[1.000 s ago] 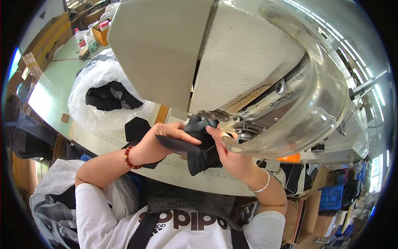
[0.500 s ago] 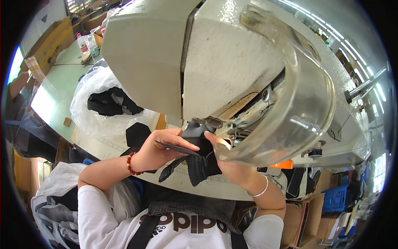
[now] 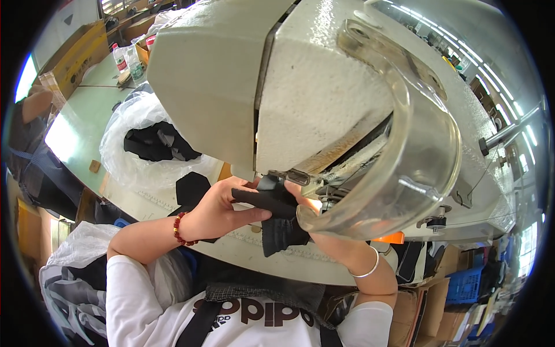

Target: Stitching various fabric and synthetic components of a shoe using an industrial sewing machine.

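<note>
A piece of black fabric is held between my hands beneath the head of a pale sewing machine. My left hand is closed on its left side, the thumb along the lower edge of a folded flap. At the fabric's right side is my right hand, closed on it, with fingertips near the top; the machine's clear curved guard covers part of this hand. A ribbed black part of the fabric hangs toward me. The needle area is mostly hidden.
Flat black pieces lie left of my left hand on the pale table. Beyond them sits a clear plastic bag with black fabric inside. Bottles stand farther back. A blue crate and cardboard boxes are at lower right. Another person's arm shows at far left.
My left hand has turned, bringing its thumb lower. The fabric flap, seen nearly edge-on before, now shows its broad face, and the loose strip at its left is out of sight.
</note>
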Demonstrator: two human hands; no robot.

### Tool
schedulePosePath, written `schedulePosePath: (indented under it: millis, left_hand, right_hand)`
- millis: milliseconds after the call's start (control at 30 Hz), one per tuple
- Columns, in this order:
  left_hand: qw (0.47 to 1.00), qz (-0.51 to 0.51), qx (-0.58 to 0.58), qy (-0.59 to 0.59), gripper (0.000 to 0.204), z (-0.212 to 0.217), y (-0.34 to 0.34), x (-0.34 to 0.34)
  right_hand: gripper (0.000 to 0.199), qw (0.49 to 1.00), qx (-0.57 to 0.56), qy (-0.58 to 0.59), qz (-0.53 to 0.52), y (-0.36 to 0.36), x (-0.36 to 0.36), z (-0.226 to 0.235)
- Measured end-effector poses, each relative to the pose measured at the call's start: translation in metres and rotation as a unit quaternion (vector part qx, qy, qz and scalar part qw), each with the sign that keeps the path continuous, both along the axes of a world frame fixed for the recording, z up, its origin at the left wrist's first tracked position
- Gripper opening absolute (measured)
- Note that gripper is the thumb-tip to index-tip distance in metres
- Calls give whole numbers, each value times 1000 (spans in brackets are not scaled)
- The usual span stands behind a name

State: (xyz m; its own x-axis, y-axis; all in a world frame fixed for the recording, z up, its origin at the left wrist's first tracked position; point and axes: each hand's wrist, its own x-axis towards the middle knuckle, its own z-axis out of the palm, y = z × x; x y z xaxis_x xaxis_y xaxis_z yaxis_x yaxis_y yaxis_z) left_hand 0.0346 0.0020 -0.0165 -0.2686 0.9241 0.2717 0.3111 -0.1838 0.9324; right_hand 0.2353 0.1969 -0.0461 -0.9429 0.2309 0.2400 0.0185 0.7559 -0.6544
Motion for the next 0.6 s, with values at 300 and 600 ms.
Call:
schedulePosePath:
  millis: [300, 600]
  left_hand:
    - [959, 70, 137, 236, 32, -1, -3, -7]
    - [981, 120, 134, -70, 15, -10, -4, -9]
  right_hand:
    - [40, 981, 191, 25, 30, -5, 10, 2]
    - [58, 979, 202, 12, 18, -9, 4, 17]
